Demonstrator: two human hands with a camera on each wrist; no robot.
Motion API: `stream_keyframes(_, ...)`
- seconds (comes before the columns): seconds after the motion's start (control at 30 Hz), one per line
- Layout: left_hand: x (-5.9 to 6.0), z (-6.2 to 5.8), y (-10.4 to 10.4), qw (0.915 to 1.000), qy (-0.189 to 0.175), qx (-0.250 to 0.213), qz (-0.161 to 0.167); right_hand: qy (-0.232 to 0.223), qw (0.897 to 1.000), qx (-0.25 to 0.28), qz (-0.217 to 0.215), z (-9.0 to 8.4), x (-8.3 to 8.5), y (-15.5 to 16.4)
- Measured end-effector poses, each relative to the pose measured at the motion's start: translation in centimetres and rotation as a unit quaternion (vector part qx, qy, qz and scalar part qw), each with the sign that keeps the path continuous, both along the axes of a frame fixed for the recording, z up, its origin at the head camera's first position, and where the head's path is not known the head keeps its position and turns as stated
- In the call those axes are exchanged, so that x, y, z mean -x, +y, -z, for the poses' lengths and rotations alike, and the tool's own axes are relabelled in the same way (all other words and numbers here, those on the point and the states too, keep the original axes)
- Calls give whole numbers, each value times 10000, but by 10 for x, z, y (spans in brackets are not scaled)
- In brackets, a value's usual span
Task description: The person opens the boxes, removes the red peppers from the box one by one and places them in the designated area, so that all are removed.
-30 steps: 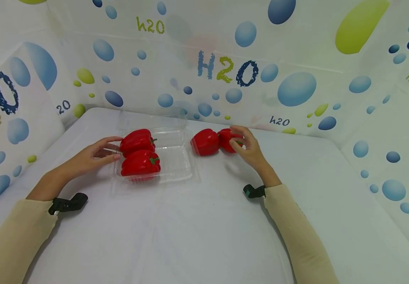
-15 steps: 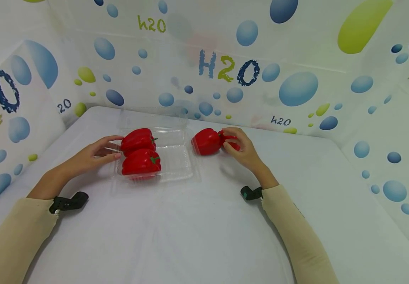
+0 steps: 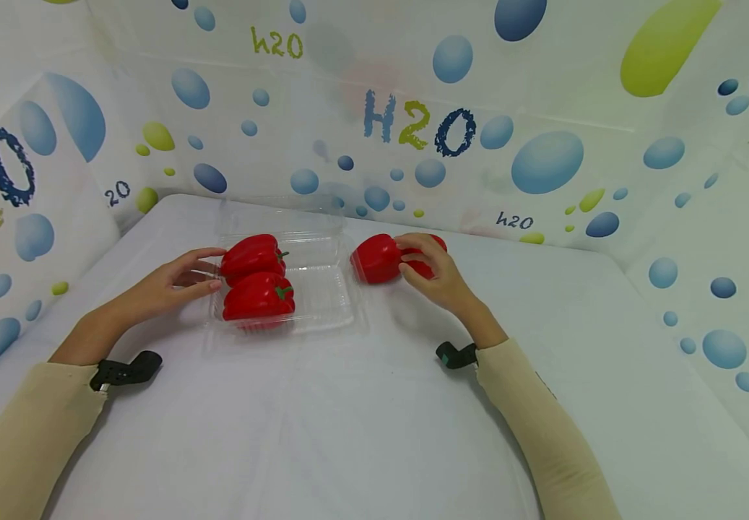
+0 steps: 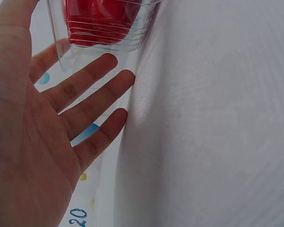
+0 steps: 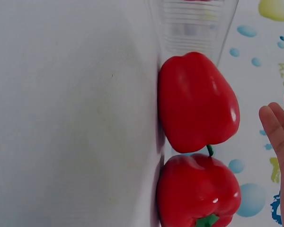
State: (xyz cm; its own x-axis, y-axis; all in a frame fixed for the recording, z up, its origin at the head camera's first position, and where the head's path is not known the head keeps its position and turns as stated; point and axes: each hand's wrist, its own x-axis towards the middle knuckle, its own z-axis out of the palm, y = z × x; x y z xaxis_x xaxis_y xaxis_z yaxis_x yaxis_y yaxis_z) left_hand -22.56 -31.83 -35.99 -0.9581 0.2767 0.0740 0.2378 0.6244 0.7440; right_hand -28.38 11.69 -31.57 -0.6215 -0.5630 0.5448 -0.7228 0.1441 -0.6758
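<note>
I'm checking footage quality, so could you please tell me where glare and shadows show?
Head view: a faint shadow on the table below the right hand; right wrist view: white highlights on upper pepper and lower pepper; left wrist view: pale glints on the ridged clear container.

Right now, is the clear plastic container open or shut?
Open: the container has its clear lid beyond the far edge, two red bell peppers uncovered inside.

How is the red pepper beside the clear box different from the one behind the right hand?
The box-side pepper sits nearer the box; the hand-side pepper sits farther off. The box-side pepper's thin stem points toward the hand-side pepper, whose thicker-looking stem points away from the box. Both are red, shiny and resting on the table.
</note>
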Motion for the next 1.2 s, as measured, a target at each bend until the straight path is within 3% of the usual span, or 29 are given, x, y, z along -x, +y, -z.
stream_keyframes(0.3,0,1,0,10000,-9,-70,6,264,9996,-38,-134,-1,-4,-6)
stream_keyframes(0.67,0,2,-1,9999,13,-102,26,395,9981,-100,-467,14,10,-9)
stream_keyframes(1.2,-2,0,-2,10000,58,-10,-21,910,9924,-106,-822,9,1,-23)
